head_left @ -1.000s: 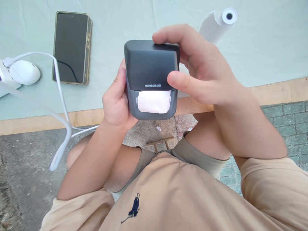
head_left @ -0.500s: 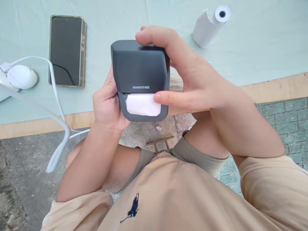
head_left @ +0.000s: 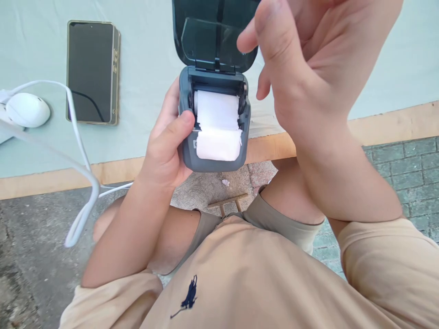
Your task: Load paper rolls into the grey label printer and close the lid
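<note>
A dark grey label printer (head_left: 214, 165) with its lid (head_left: 202, 41) swung up rests in my left hand (head_left: 168, 141). The fingers wrap its left side, and the thumb presses the edge by the paper bay. Inside sits a roll of white paper (head_left: 217, 109), and its torn-edged strip (head_left: 219, 146) lies over the printer's front. My right hand (head_left: 308, 68) is raised at the right of the lid, fingers apart and holding nothing. Its fingertips overlap the lid in view; whether they touch it I cannot tell. Part of this hand is cut off by the top edge.
A phone (head_left: 91, 68) in a clear-edged case lies on the pale green tablecloth (head_left: 144, 41) at left. Beside it are a white rounded plug-like object (head_left: 29, 109) and a looping white cable (head_left: 78, 132). The table's wooden edge (head_left: 394, 119) runs across in front of me.
The printer's lid has opened upward, showing the roll inside. My right hand has left the printer body and risen up and right, covering the loose paper roll on the table.
</note>
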Demonstrator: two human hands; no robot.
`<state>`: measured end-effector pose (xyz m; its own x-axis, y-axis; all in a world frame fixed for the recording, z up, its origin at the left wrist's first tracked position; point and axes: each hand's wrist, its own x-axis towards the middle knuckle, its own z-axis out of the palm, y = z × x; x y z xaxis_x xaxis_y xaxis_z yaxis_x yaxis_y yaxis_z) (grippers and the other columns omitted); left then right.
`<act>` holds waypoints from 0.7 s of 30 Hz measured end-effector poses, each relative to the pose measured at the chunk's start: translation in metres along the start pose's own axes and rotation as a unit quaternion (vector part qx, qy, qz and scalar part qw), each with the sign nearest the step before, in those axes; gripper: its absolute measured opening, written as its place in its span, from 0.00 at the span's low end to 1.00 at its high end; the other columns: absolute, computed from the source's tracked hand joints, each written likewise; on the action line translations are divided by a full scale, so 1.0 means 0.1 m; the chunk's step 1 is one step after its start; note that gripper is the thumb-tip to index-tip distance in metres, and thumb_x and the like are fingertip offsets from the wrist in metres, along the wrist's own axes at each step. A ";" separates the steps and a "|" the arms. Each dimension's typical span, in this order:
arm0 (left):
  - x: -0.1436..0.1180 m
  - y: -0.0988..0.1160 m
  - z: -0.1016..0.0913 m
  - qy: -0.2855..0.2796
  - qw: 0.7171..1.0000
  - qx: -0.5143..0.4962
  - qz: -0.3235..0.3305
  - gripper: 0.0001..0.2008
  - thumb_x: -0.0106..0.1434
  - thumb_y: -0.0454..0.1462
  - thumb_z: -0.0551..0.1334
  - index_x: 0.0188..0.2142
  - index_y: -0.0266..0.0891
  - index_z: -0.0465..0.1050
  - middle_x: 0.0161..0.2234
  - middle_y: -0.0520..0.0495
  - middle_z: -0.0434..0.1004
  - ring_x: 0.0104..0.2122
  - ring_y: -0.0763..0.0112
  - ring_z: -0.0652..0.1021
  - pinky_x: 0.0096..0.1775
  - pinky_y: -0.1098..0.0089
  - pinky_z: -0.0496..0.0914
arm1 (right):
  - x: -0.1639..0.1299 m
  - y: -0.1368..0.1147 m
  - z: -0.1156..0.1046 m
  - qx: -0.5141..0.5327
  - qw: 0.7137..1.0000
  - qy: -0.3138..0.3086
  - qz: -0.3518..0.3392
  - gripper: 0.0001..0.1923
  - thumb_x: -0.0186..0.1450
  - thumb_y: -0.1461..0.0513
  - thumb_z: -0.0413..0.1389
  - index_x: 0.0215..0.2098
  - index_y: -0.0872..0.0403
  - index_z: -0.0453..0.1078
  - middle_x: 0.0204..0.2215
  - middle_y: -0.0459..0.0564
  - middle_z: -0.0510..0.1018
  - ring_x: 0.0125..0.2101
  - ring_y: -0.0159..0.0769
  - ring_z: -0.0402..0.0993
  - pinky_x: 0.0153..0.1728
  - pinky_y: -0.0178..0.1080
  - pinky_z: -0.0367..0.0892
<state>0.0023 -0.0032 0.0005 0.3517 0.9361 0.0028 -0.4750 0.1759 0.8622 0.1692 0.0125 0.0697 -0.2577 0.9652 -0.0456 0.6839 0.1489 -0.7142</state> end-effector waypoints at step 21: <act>-0.04 -0.04 0.00 -0.001 1.000 -0.024 0.000 0.21 0.63 0.43 0.57 0.55 0.46 0.60 0.52 0.48 0.69 0.62 0.58 0.63 0.56 0.54 0.69 | -0.09 0.02 -0.06 -0.041 0.993 -0.021 -0.105 0.19 0.56 0.60 0.54 0.47 0.51 0.66 0.44 0.42 0.72 0.37 0.26 0.69 0.25 0.32 0.60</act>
<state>0.0029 -0.0080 -0.0026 0.3535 0.9354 0.0035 -0.5126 0.1906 0.8372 0.1772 0.0057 0.0729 -0.4281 0.9011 0.0685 0.6652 0.3655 -0.6511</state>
